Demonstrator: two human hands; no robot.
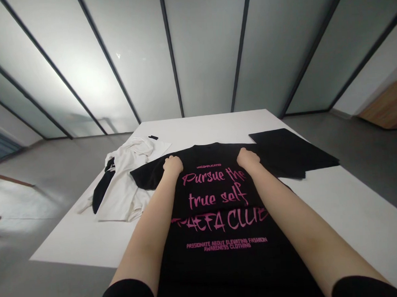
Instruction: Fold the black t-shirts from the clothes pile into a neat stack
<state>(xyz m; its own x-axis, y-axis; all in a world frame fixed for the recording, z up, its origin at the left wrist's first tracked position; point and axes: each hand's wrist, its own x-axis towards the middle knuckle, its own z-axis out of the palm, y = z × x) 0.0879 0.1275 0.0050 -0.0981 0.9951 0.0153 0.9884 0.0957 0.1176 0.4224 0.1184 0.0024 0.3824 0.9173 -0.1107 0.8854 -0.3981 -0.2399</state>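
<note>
A black T-shirt [220, 230] with pink lettering lies face up over the white table, its collar towards the far side and its lower part reaching down to the bottom of the view. My left hand [173, 164] is closed on the cloth near the left shoulder. On the opposite side, my right hand [248, 157] grips the shirt near the right shoulder. Both arms stretch forward along the shirt's sides. A fold crosses the print below the words "true self". The gripped cloth itself is hidden inside my fingers.
A rumpled pile of white clothes [132, 170] with some black cloth lies on the left of the table [204, 125]. A flat black folded item or board [292, 147] lies at the right, by the sleeve. Frosted glass panels [202, 49] stand beyond.
</note>
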